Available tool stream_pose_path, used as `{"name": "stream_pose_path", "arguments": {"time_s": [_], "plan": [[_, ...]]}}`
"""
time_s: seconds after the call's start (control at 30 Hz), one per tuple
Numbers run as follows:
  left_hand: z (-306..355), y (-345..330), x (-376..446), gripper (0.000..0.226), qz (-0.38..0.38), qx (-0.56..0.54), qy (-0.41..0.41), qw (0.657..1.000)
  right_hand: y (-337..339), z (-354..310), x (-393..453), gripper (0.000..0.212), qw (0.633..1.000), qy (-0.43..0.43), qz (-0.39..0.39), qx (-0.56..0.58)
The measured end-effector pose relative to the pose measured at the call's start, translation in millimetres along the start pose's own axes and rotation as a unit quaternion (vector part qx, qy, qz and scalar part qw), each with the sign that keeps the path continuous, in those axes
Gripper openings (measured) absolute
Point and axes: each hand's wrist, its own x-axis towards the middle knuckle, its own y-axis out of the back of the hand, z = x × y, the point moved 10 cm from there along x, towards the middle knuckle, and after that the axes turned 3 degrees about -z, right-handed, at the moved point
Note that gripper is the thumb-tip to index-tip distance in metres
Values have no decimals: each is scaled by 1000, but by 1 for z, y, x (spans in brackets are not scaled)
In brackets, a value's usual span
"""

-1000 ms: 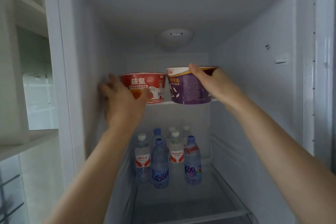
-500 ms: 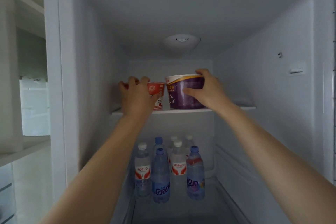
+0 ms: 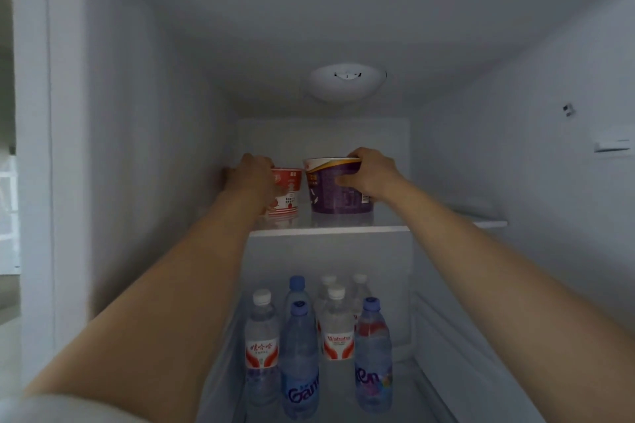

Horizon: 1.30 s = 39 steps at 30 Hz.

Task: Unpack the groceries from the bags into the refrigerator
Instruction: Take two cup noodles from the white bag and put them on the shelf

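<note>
Both my arms reach deep into the open refrigerator. A red and white noodle cup [image 3: 288, 192] stands on the glass upper shelf [image 3: 378, 227], and my left hand [image 3: 252, 178] grips it from the left, hiding most of it. Beside it on the right stands a purple noodle bowl [image 3: 330, 191] with a white rim. My right hand [image 3: 369, 178] grips the bowl, fingers over its rim and thumb on its side. Both containers rest upright on the shelf, close together toward the back.
Several water bottles [image 3: 299, 350] with white and blue caps stand on the lower shelf. A round white light fitting [image 3: 347, 81] sits in the ceiling. The fridge side walls close in left and right; shelf space lies open right of the bowl.
Both hands have pushed the red cup and the purple bowl from the shelf's front edge farther back. The camera has moved closer into the refrigerator.
</note>
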Motion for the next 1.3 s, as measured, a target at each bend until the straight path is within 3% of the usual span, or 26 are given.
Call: {"name": "stream_pose_path", "arguments": {"time_s": [0.27, 0.43, 0.53, 0.67, 0.83, 0.93, 1.1, 1.3], "plan": [[-7, -17, 22, 39, -44, -26, 5, 999, -16, 16, 25, 58, 1000, -9, -11, -10], [-4, -18, 29, 42, -50, 62, 0, 997, -27, 28, 35, 66, 999, -23, -30, 10], [-3, -17, 29, 44, -43, 81, -5, 996, -28, 29, 33, 82, 999, -34, -26, 24], [-6, -15, 21, 64, -50, 54, 14, 997, -25, 26, 21, 100, 994, -59, -16, 91], [7, 19, -7, 45, 55, -40, 3, 998, -1, 17, -6, 54, 996, -62, 43, 53], [19, 40, -37, 38, 106, -120, -9, 987, 16, 6, -31, 39, 994, -33, 88, 51], [39, 63, -111, 29, 175, -254, -46, 950, 46, -18, -104, 42, 981, 19, 178, 69], [55, 56, -214, 23, 158, -339, -122, 920, 54, -24, -218, 35, 967, 26, 223, 123]]}}
